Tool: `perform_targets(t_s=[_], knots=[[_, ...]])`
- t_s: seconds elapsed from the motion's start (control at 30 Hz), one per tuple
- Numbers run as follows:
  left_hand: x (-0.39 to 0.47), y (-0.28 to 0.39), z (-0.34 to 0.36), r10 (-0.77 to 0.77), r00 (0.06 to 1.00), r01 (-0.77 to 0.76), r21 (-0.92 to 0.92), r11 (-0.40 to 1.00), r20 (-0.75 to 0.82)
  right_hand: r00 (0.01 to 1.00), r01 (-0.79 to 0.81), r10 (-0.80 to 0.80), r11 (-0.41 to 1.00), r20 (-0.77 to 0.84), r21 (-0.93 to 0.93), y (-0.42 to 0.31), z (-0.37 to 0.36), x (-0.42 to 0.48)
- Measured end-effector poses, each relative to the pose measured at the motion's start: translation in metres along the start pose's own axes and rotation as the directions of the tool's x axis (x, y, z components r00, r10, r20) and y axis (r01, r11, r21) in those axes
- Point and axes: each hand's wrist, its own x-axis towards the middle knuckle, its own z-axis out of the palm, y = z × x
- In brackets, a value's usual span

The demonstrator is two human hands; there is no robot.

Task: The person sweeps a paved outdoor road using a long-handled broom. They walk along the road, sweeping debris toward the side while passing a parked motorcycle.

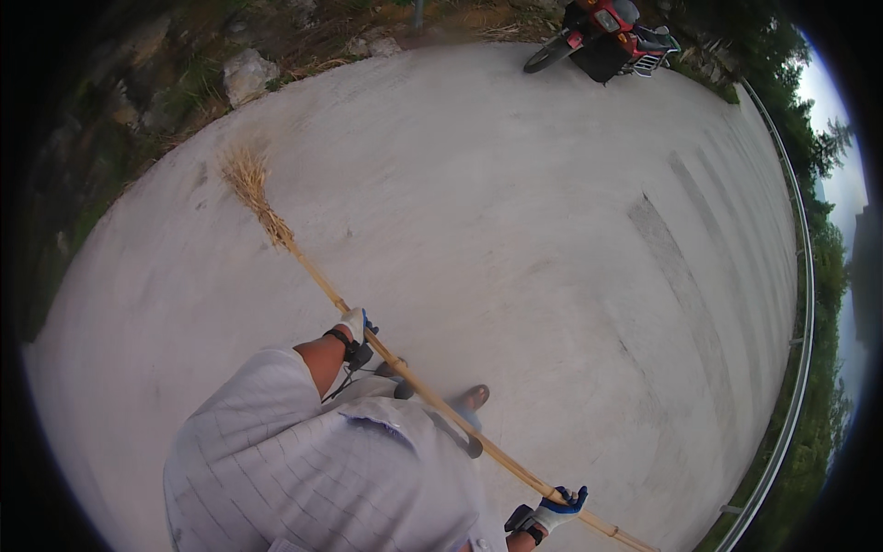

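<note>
A long broom slants across the view, its bamboo handle (441,406) running from upper left to lower right in front of my body. Its straw-coloured bristle head (250,183) is at the far upper left, over the concrete near the road's edge, and its tips look blurred. My left hand (357,324), in a white and blue work glove, grips the handle below the bristles. Farther back along the pole, my right hand (560,509), gloved the same way, holds the handle near the bottom of the view. Each wrist wears a black strapped device.
Pale concrete road (483,207) spreads around my feet. A rocky, grassy bank (138,103) with a large stone (250,76) borders it at left. A red motorcycle (614,38) stands at the top edge. Along the right runs a metal guardrail (806,303) with trees behind.
</note>
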Motion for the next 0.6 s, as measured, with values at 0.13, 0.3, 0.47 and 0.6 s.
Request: perform_targets(t_s=[0.13,0.3,0.47,0.6], knots=[[-0.006,0.005,-0.05,-0.063,0.991,0.051,-0.098,0.994,-0.117,0.968,-0.051,0.06,0.998,0.243,-0.042,0.013,0.044,0.016],[0.013,-0.007,-0.102,-0.158,0.983,0.133,-0.222,0.966,-0.097,0.848,-0.15,0.18,0.984,0.498,-0.1,0.025,0.125,0.038],[0.006,-0.025,-0.127,-0.254,0.959,0.18,-0.417,0.891,-0.128,0.804,-0.11,0.182,0.981,0.566,-0.16,0.029,0.179,0.033],[0.032,-0.032,-0.122,-0.186,0.979,0.143,-0.382,0.913,-0.078,0.776,-0.09,0.173,0.982,0.606,-0.165,0.034,0.209,0.039]])
